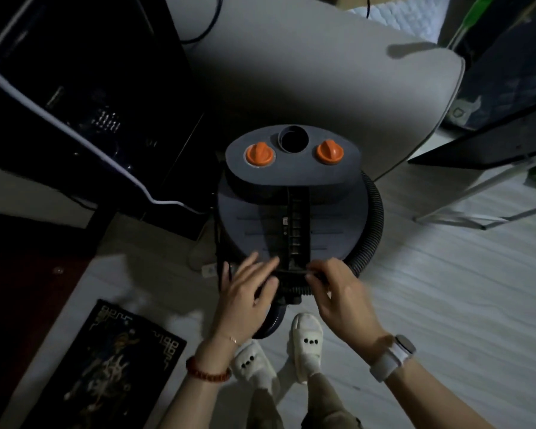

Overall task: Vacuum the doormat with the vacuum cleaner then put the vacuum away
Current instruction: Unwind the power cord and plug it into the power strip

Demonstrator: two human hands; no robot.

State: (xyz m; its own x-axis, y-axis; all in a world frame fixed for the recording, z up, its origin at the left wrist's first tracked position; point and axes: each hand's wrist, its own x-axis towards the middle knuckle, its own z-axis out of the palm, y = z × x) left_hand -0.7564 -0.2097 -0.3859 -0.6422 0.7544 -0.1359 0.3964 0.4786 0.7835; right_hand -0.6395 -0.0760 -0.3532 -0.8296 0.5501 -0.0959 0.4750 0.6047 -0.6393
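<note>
left hand (248,292) fingers spread, right hand (338,292) pinching something indistinct on vacuum (291,212).

The left hand (248,292) is motion-blurred, and both hands hide the vacuum cleaner's (291,218) near edge.

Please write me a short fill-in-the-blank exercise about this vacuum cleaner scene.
1. The two knobs on top of the vacuum cleaner are coloured ____.
2. The ribbed hose curls around the vacuum's ____ side in the picture.
3. The white smartwatch is worn on the person's ____ wrist.
4. The patterned doormat lies on the floor to the person's ____.

Missing words: orange; right; right; left
</note>
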